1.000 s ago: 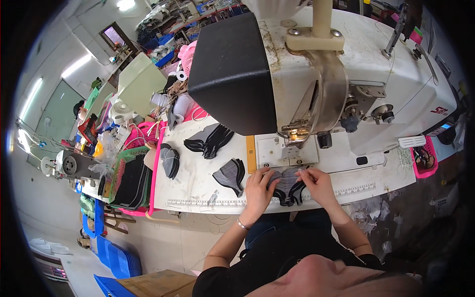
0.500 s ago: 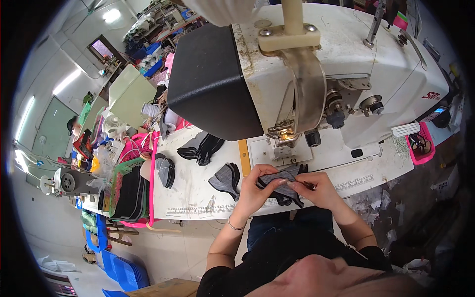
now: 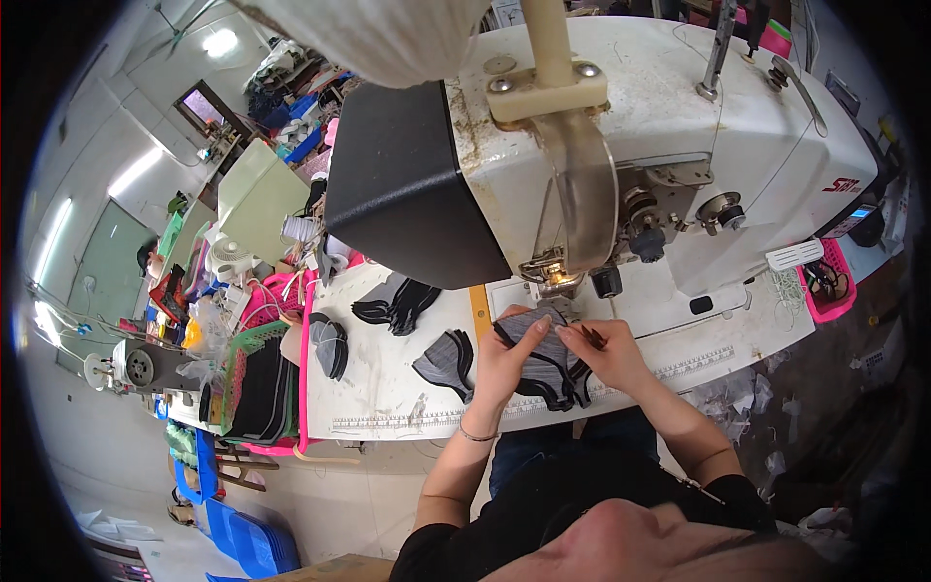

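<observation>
Now, watching from afar, I see the grey cloth piece (image 3: 546,359) lifted and turned more face-on: a second ago it lay low under the fingers, half a second ago it was tipped aslant between the thumbs, and now its grey side shows broadly, thumbs near its upper part. I take that to mean it is being handled and inspected by hand, as it sits just in front of the sewing machine (image 3: 679,107), on the wearer's side and clear of the needle. Its long axis runs from the machine toward the wearer, leaning slightly rightward; the broad end points at the machine, the narrow black-edged end at the wearer. The left hand (image 3: 506,364) is clamped on it, thumb over the face. The right hand (image 3: 616,361) is closed around a small dark tool (image 3: 594,337), its kind unclear, with fingertips at the cloth's edge; whether they pinch the cloth too, I cannot tell. Left of the machine's needle lie more cloth pieces (image 3: 443,361), well apart from the hands.
</observation>
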A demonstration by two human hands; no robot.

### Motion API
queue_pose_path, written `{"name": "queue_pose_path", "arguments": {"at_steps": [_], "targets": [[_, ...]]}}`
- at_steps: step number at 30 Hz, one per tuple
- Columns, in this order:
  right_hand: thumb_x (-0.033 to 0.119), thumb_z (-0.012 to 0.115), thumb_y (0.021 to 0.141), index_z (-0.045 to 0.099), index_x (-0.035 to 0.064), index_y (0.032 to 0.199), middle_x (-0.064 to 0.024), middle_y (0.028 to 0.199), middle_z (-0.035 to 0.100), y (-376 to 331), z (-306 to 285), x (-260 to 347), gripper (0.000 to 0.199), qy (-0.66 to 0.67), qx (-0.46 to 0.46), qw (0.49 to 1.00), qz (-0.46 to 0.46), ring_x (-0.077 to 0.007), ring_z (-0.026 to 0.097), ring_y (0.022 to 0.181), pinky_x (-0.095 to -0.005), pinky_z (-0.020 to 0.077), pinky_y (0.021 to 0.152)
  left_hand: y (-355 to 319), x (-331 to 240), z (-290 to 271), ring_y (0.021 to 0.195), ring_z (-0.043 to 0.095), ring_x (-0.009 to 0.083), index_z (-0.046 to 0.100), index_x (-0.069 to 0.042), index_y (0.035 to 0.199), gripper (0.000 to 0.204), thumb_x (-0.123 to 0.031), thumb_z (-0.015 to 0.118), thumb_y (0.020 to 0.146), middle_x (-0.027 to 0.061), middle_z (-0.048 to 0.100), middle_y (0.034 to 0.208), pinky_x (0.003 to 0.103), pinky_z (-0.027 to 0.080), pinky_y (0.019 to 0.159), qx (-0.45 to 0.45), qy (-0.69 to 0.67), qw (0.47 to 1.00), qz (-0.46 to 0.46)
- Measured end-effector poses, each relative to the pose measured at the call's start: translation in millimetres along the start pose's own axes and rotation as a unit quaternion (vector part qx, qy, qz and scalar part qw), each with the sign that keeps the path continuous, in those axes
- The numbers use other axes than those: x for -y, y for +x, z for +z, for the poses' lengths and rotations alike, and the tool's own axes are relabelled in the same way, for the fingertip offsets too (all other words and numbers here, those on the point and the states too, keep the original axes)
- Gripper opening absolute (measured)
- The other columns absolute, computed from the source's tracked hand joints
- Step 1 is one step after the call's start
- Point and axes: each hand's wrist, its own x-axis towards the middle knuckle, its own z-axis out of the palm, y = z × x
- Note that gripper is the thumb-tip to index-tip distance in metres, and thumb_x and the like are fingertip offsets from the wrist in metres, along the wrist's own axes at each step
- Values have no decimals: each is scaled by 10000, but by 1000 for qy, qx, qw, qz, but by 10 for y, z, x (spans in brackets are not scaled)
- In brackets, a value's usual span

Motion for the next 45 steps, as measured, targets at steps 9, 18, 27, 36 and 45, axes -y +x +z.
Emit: {"name": "queue_pose_path", "arguments": {"at_steps": [9, 18, 27, 36, 45], "targets": [[203, 616, 901, 624, -12, 751, 84, 598, 469, 251, 106, -99, 262, 52, -40, 998, -5, -3, 371, 580, -207, 278, 494, 301, -32, -121, 727, 526, 38, 641, 10, 941, 242, -229, 613, 913, -1, 640, 823, 207, 428, 661, 13, 70, 997, 15], [304, 583, 906, 699, 25, 685, 38, 478, 397, 403, 115, -174, 374, 47, -29, 998, -23, -54, 319, 470, -264, 246, 451, 518, 10, -209, 752, 554, 59, 620, 13, 967, 173, -148, 610, 902, 7, 636, 852, 221, 442, 689, 63, -4, 998, 2], [311, 558, 918, 716, 42, 732, 31, 480, 391, 376, 143, -90, 363, 28, -14, 1000, -5, -54, 325, 477, -272, 249, 452, 666, 61, -220, 776, 595, 116, 596, 51, 965, 154, -55, 575, 855, 66, 640, 877, 255, 470, 724, 48, -20, 998, 37], [265, 553, 931, 697, 9, 734, 33, 491, 419, 337, 188, -26, 355, 64, -32, 997, 19, -43, 323, 474, -256, 240, 441, 677, 125, -294, 803, 571, 86, 591, 10, 1039, 205, -91, 619, 863, 11, 637, 889, 245, 450, 733, 65, -7, 998, 2], [209, 535, 942, 659, -1, 853, 12, 637, 639, 295, 213, -35, 260, 83, -19, 996, 6, 4, 392, 531, -200, 289, 468, 619, 54, -222, 707, 526, 56, 620, -11, 934, 151, -145, 631, 865, -12, 624, 797, 222, 409, 643, 79, 7, 996, 26]]}}
